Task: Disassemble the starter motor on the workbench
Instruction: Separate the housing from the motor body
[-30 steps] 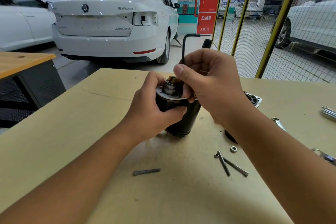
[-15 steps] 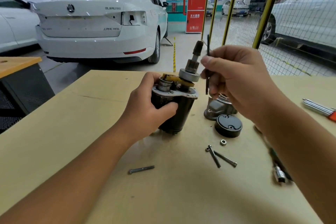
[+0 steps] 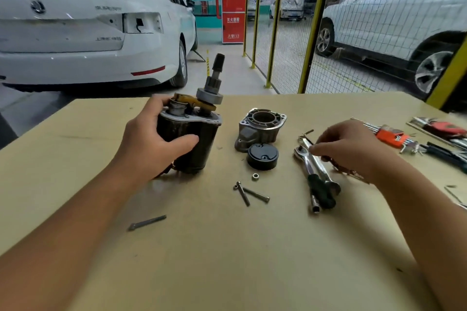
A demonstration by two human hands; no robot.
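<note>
Fingers of the left hand are wrapping around the black motor, thumb across its front, holding it upright on the bench. Half a second ago the right hand was up beside the shaft pinching a thin dark hex key; now it is down at the bench, well apart from the motor, fingers loosely curled over the ratchet. Whether they are gripping anything is blurred, so I cannot tell. The key appears to be lying just beyond those fingertips. That suggests the key's job is finishing and another tool is being picked.

Beyond the left fingertips the motor's top is standing bare: yellow fork and pinion exposed. The housing and cap are sitting between the two hands, with the nut and bolts just nearer.
</note>
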